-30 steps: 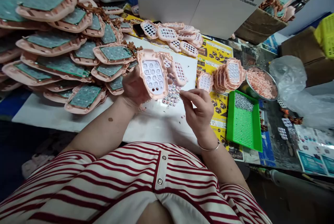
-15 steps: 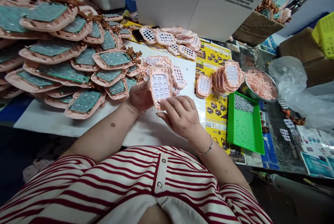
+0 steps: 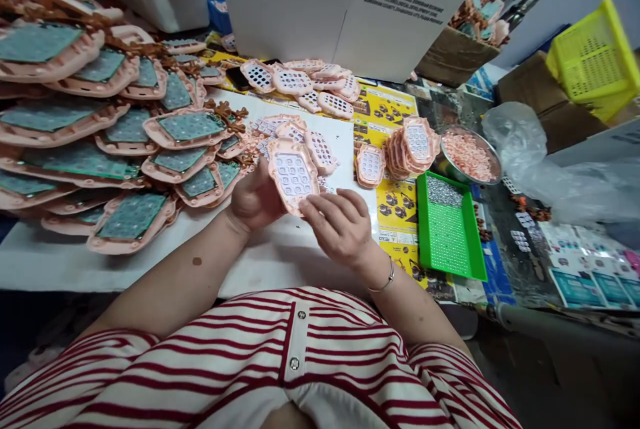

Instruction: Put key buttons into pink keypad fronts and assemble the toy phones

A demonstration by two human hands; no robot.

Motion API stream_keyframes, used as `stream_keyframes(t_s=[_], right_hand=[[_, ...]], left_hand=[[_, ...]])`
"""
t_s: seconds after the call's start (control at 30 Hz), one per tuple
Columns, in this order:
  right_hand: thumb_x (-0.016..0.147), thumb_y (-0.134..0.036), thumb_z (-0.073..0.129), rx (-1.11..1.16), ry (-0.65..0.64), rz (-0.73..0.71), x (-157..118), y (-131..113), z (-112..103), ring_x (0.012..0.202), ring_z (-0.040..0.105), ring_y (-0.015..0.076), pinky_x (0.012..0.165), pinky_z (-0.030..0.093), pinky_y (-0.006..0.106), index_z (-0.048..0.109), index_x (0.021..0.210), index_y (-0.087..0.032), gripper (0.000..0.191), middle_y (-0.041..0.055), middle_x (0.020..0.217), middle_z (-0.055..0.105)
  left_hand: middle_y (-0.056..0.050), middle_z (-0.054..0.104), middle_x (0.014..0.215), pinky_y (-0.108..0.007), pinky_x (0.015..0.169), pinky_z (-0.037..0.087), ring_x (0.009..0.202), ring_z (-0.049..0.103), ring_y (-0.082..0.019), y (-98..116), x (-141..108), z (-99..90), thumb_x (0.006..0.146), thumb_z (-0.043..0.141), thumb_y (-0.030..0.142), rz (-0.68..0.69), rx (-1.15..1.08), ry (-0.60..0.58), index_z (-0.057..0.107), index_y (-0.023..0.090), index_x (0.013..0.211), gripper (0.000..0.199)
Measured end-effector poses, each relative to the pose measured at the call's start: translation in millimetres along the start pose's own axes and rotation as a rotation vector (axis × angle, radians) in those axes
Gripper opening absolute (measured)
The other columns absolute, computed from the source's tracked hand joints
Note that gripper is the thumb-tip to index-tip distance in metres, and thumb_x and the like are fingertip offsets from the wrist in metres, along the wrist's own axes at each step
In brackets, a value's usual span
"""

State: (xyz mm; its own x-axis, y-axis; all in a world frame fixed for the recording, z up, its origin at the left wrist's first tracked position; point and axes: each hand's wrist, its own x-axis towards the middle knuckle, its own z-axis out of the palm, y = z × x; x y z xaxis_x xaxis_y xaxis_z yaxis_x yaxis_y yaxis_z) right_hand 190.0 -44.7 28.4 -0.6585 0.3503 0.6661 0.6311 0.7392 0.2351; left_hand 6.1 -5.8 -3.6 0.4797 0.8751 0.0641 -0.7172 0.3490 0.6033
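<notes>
The pink shell [image 3: 295, 177] is above the bench [image 3: 295, 267], its visible slots seemingly filled; left fingers [image 3: 263, 174] grasp its side, right fingers [image 3: 316, 217] its lower end. Holed shells [image 3: 291, 81] behind look unfilled; stacked shells [image 3: 104, 246] leftward carry green boards [image 3: 131, 215].

Supporting, as a dark table [image 3: 527, 282], a white board [image 3: 65, 252] and yellow sheet [image 3: 397, 219] — also bearing a bowl [image 3: 446, 170], bag [image 3: 525, 142] and leaflets [image 3: 575, 262] on the right, plus a green tray [image 3: 447, 235] near the bowl.
</notes>
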Motion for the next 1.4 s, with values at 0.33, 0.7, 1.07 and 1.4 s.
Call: stream_keyframes(t_s=[0.33, 0.7, 1.07, 1.4], right_hand=[[0.099, -0.024, 0.044, -0.275, -0.409, 0.502, -45.8, 96.1, -10.1, 0.093, 0.055, 0.0264, 0.081, 0.037, 0.043, 0.07, 0.109, -0.026, 0.028, 0.0094, 0.1, 0.072], [0.101, -0.036, 0.042, -0.073, -0.567, 0.515, -20.8, 91.3, 20.3, 0.103, 0.058, 0.0289, 0.089, 0.042, 0.043, 0.066, 0.12, -0.018, 0.036, 0.0149, 0.11, 0.07], [0.092, -0.015, 0.038, 0.047, -0.473, 0.823, 13.5, 87.7, 78.0, 0.092, 0.065, 0.0262, 0.079, 0.051, 0.042, 0.058, 0.119, -0.011, 0.034, 0.0202, 0.107, 0.069], [0.084, -0.021, 0.047, 0.91, -0.1, 1.111, 9.3, 59.2, 32.9, 0.071, 0.061, 0.0129, 0.072, 0.055, 0.033, 0.067, 0.103, -0.019, 0.027, 0.0011, 0.08, 0.065]], left_hand=[[-0.011, 0.065, 0.123, -0.04, 0.077, 0.061, 0.095, 0.068, -0.024, 11.2, 0.1, -1.4, 0.07, 0.075, 0.065, -0.008, 0.125, 0.109, 0.064, 0.021, 0.125, 0.071], [-0.009, 0.067, 0.113, -0.036, 0.075, 0.061, 0.089, 0.068, -0.021, 11.6, 3.6, 0.0, 0.071, 0.077, 0.061, 0.008, 0.053, 0.173, 0.065, 0.019, 0.121, 0.066], [-0.007, 0.07, 0.104, -0.032, 0.071, 0.059, 0.079, 0.067, -0.017, 20.3, 7.5, -7.3, 0.079, 0.069, 0.051, 0.124, 0.009, 0.289, 0.066, 0.019, 0.112, 0.046], [-0.012, 0.07, 0.108, -0.035, 0.065, 0.059, 0.087, 0.07, -0.024, 13.9, 15.1, -15.0, 0.082, 0.061, 0.065, -0.026, 0.07, 0.283, 0.064, 0.016, 0.115, 0.059]])
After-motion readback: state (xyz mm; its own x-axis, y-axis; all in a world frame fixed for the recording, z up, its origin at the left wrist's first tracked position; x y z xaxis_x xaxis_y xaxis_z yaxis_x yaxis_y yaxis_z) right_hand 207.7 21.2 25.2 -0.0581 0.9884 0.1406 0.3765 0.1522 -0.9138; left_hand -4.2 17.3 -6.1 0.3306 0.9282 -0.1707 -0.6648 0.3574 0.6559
